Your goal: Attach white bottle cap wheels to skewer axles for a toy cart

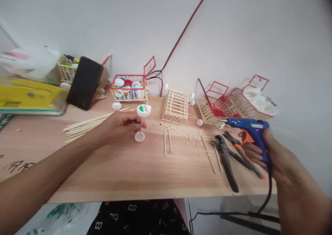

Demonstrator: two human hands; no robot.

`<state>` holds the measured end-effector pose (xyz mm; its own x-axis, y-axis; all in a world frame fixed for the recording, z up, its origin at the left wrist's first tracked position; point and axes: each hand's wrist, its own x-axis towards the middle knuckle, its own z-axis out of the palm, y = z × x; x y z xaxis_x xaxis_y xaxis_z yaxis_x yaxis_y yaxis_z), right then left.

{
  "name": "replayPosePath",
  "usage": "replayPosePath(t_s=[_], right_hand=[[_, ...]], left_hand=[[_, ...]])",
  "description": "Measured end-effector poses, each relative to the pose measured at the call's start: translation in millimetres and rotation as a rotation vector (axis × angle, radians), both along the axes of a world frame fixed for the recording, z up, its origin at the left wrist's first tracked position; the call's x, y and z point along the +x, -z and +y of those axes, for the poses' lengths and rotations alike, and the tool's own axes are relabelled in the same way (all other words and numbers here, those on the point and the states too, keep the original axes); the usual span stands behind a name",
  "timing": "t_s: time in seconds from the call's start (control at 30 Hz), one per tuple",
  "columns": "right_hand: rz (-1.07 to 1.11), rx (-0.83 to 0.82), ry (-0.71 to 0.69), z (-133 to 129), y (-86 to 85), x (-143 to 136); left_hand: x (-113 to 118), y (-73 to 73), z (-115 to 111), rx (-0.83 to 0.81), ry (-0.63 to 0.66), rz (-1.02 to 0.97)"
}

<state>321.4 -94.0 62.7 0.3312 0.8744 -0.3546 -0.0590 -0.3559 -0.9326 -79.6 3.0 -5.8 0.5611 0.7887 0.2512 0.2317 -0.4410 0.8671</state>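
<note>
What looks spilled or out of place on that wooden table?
Short, pale wooden stick scraps litter the pale wooden table like offcuts. Behind them, a pale slatted wooden cart seems tipped over: slats face up, with white round caps at its far corners, while the red-rimmed wooden cart to its left stands open-topped.

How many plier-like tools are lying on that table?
2: a black-handled tool and, just right of it, an orange-handled tool, beside the right hand holding the glue gun. I see no others.
</note>
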Motion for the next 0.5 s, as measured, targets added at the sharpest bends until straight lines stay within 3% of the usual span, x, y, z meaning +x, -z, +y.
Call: replayPosePath(t_s=[0.07, 0.23, 0.5], right_hand=[[-0.004, -0.048, 0.061, -6.4, 1.7, 27.4], [-0.013, -0.158, 0.032, -20.9, 17.0, 74.3], [-0.103, -0.126, -0.003, -26.2, 22.3, 82.8]], left_hand=[[-0.1, 1.1, 1.6, -0.011, -0.021, 0.018], [3.6, 0.6, -0.5, -0.112, -0.077, 0.032], [8.3, -0.3, -11.0, -0.136, -0.152, -0.013]])
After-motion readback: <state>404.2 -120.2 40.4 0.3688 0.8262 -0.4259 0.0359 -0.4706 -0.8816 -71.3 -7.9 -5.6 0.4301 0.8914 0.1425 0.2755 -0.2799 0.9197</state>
